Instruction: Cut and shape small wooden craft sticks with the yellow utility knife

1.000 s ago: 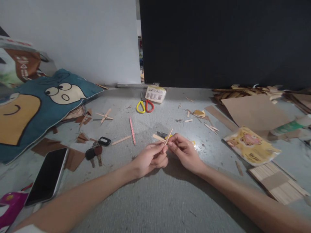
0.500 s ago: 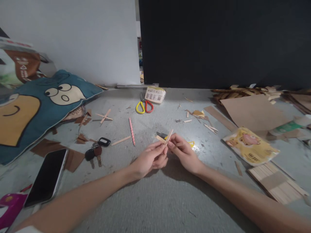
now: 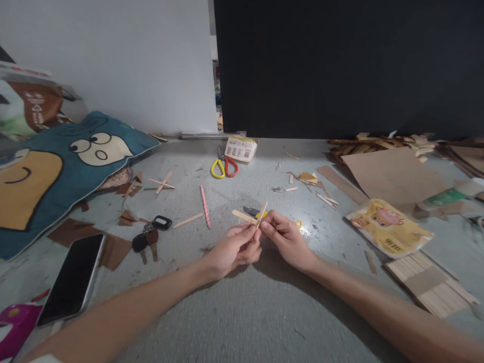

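My left hand (image 3: 231, 248) and my right hand (image 3: 285, 239) meet at the middle of the grey table (image 3: 242, 312), fingertips pinched together. Between them they hold two thin wooden sticks (image 3: 252, 217) crossed over each other; one points up and right, the other points left. Both hands are closed on the sticks. A small dark cutter with a yellow part (image 3: 251, 210) lies on the table just behind the sticks.
Keys (image 3: 149, 233), a black phone (image 3: 71, 280) and a blue cushion (image 3: 56, 171) lie to the left. A pink pencil (image 3: 204, 199), loose sticks and yellow-red scissors (image 3: 224, 165) sit further back. Cardboard (image 3: 397, 174), a yellow packet (image 3: 387, 227) and a stick panel (image 3: 431, 290) lie to the right.
The hands stay in place; the stick pointing left now juts out further from the fingers. The view has shifted slightly.
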Available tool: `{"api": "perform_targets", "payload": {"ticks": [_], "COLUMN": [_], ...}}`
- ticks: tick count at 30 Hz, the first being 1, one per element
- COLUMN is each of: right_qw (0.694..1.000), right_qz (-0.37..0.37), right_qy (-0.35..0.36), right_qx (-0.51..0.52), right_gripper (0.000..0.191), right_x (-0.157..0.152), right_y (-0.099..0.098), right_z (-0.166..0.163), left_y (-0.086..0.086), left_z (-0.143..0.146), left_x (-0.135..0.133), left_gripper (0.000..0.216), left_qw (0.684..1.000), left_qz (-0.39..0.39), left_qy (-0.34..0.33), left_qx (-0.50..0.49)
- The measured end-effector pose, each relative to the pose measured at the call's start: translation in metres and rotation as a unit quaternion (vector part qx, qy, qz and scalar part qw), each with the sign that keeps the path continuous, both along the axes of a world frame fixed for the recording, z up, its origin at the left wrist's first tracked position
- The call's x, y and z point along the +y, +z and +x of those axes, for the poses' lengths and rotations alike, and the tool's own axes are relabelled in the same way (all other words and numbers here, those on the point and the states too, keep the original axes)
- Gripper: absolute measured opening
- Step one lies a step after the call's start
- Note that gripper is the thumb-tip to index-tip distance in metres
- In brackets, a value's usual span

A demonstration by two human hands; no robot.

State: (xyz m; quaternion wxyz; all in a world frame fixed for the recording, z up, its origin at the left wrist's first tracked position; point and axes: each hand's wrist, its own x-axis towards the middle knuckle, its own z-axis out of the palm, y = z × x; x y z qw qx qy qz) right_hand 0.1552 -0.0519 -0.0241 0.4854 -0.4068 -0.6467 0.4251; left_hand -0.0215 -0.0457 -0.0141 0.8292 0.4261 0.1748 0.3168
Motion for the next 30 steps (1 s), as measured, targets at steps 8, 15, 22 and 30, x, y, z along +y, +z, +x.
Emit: {"api": "perform_targets", "payload": {"ticks": [8, 15, 22, 30], "right_qw": [1.000, 1.000, 1.000, 1.000], "right_qz": [-0.005, -0.005, -0.003, -0.021], "right_qy": [-0.015, 0.008, 0.012, -0.015], "right_qx": [-0.020, -0.009, -0.009, -0.012], "right_gripper": [0.051, 0.049, 0.049, 0.050], "right_x": [0.0018, 0.0009, 0.0005, 0.0003], "right_y": [-0.0011, 0.0017, 0.0029, -0.0006], "right_z": [0.0012, 0.0012, 0.0031, 0.0045], "left_y": [0.0002, 0.0032, 0.0046, 0.0076], "left_z": [0.0000, 0.0015, 0.0007, -0.0022], "left_x": [-0.0006, -0.0019, -0.0022, 0.0024], "left_gripper": [0.030, 0.031, 0.029, 0.029], "left_qw": [1.000, 1.000, 0.999, 0.999], "left_qz": [-0.006, 0.008, -0.003, -0.013], "left_qy": [-0.008, 0.012, 0.023, 0.038], "left_qx": [-0.009, -0.011, -0.023, -0.036]}}
